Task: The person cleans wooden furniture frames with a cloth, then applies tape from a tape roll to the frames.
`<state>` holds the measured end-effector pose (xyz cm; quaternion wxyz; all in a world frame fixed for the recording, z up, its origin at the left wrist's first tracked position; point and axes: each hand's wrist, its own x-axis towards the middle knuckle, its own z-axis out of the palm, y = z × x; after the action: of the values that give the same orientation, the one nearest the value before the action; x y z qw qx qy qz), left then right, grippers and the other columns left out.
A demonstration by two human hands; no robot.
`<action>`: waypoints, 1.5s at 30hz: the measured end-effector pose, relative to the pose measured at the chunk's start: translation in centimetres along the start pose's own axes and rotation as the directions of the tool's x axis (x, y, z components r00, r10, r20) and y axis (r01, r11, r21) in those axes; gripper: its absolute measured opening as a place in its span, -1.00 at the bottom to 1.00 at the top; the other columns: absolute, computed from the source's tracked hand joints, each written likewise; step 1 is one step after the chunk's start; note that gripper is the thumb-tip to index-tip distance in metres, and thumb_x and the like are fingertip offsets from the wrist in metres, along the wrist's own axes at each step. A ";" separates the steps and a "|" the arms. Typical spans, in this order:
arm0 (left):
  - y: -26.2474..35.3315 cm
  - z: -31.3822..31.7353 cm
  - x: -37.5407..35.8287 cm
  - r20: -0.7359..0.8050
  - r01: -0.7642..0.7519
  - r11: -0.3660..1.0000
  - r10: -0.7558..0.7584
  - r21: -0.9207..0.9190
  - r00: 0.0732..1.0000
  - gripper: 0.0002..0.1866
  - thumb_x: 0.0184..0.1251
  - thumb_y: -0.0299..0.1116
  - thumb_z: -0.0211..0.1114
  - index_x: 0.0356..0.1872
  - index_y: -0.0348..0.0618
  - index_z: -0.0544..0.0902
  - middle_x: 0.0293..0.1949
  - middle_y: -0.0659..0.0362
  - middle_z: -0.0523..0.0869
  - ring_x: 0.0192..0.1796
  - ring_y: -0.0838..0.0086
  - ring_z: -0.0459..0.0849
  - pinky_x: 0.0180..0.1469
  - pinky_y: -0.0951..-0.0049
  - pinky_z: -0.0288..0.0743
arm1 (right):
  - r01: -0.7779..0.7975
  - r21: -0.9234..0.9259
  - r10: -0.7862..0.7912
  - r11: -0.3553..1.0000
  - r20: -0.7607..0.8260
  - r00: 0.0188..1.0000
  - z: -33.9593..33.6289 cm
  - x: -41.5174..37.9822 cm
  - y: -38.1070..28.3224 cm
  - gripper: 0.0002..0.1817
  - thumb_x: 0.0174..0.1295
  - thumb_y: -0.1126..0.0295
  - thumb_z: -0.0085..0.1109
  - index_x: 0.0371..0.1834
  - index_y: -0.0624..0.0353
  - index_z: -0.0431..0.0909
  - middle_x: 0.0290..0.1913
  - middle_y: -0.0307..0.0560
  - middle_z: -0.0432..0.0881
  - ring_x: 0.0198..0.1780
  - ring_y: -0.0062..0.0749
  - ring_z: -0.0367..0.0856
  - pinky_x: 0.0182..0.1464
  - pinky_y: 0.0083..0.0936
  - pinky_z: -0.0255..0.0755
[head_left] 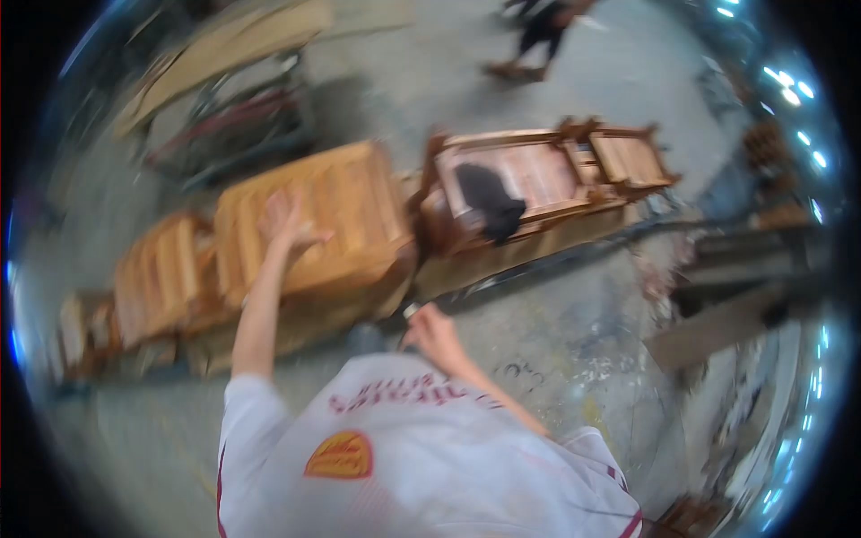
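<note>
My left hand (289,222) is over the slatted top of a light wooden piece (354,202), its fingers spread; it looks to rest on the slats. Close to my body, my right hand (432,332) is closed around a small object (411,310) with a pale end, too blurred to name. Right of the slatted piece stands a reddish wooden frame (547,170) with a panel inside. A black cloth-like item (489,202) lies over the frame's near left part.
More slatted wooden pieces (161,278) stand at the left. A smaller wooden frame (628,160) stands at the right end of the row. Behind is a board-topped metal rack (224,54). A person (541,36) is at the top. Dark planks (717,327) lie at the right.
</note>
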<state>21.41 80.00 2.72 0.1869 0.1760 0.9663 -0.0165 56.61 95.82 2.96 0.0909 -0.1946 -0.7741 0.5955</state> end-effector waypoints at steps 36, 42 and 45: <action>-0.5 1.1 3.2 0.180 0.045 0.999 -0.040 -0.024 0.983 0.72 -0.64 0.49 0.55 0.55 0.02 -0.40 0.58 -0.02 -0.41 0.62 0.17 -0.34 0.51 -0.25 -0.23 | 0.148 -0.117 -0.134 0.982 0.121 0.984 -1.7 -0.1 -1.9 -0.88 0.36 0.48 0.02 -0.20 0.29 0.33 -0.32 0.25 0.62 -0.19 0.21 0.61 -0.22 -0.13 0.47; -2.6 4.3 5.6 0.076 -0.083 0.986 0.094 -0.141 0.993 0.67 -0.59 0.37 0.62 0.56 -0.06 -0.30 0.59 -0.02 -0.34 0.62 0.18 -0.36 0.53 -0.16 -0.21 | 0.110 -0.199 -0.108 0.974 0.023 0.994 -1.4 0.1 -1.2 -0.89 0.33 0.45 0.11 -0.24 0.26 0.44 -0.41 0.21 0.62 -0.30 0.12 0.69 -0.30 -0.21 0.51; -7.2 8.1 10.3 -0.031 -0.242 0.945 0.241 -0.219 0.970 0.37 -0.24 0.25 0.58 0.57 0.01 -0.10 0.57 -0.11 -0.14 0.59 0.03 -0.11 0.55 0.08 -0.09 | 0.162 -0.188 -0.165 0.969 -0.003 0.986 -1.2 0.5 -0.8 -0.93 0.30 0.50 0.14 -0.30 0.25 0.47 -0.43 0.13 0.64 -0.35 0.01 0.70 -0.31 -0.28 0.53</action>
<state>12.87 75.84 -8.81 0.2041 0.2710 0.9337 0.1143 56.47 96.88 3.98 0.1282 -0.1435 -0.8392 0.5086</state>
